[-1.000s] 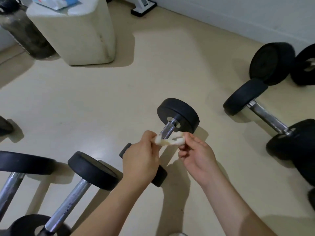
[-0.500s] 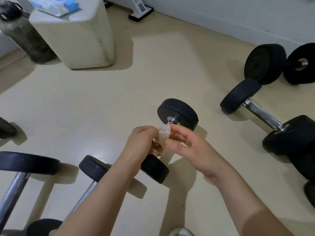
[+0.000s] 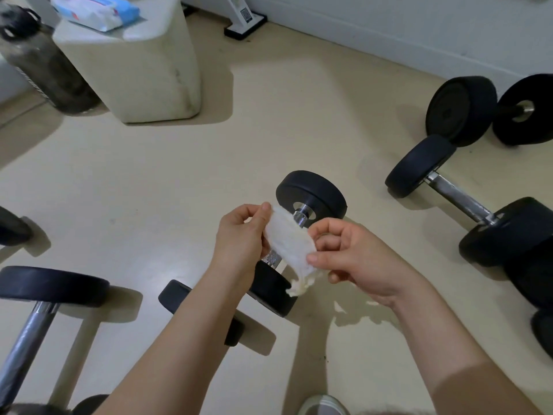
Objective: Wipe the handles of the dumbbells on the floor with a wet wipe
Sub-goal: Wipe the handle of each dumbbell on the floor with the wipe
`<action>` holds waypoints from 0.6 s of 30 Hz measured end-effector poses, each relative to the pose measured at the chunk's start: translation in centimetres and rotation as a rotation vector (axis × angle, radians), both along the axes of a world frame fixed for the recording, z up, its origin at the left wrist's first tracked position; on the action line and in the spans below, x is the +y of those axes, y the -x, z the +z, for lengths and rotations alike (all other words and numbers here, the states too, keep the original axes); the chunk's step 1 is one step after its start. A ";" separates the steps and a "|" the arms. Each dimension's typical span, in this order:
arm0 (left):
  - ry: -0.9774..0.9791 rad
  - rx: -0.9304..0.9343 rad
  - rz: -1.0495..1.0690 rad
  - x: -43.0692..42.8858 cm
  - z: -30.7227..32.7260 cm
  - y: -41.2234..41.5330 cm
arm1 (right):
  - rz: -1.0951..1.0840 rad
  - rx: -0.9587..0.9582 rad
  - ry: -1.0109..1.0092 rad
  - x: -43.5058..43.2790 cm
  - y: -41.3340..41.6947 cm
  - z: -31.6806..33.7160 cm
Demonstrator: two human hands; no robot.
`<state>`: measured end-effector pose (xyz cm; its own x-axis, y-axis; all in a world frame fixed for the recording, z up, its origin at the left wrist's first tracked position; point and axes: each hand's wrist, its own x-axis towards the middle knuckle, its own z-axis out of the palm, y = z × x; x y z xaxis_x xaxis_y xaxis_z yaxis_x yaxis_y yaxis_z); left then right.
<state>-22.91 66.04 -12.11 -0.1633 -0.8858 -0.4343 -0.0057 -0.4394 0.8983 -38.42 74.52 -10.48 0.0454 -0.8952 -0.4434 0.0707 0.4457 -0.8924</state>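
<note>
My left hand (image 3: 239,235) and right hand (image 3: 353,259) pinch a crumpled white wet wipe (image 3: 288,241) above the small black chrome-handled dumbbell (image 3: 302,217) on the beige floor (image 3: 149,190) | its handle not being rubbed now; several other dumbbells likely remain

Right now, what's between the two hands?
In the head view, only the wet wipe, stretched from the left hand to the right hand. The small dumbbell lies on the floor behind it.

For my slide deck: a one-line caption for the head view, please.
Both hands, left hand and right hand, spread a wet wipe above a dumbbell.
</note>
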 end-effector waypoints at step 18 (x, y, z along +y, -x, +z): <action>0.406 -0.775 -0.300 2.3 -2.6 -2.0 | -0.384 -0.228 0.083 -3.4 -0.7 -4.3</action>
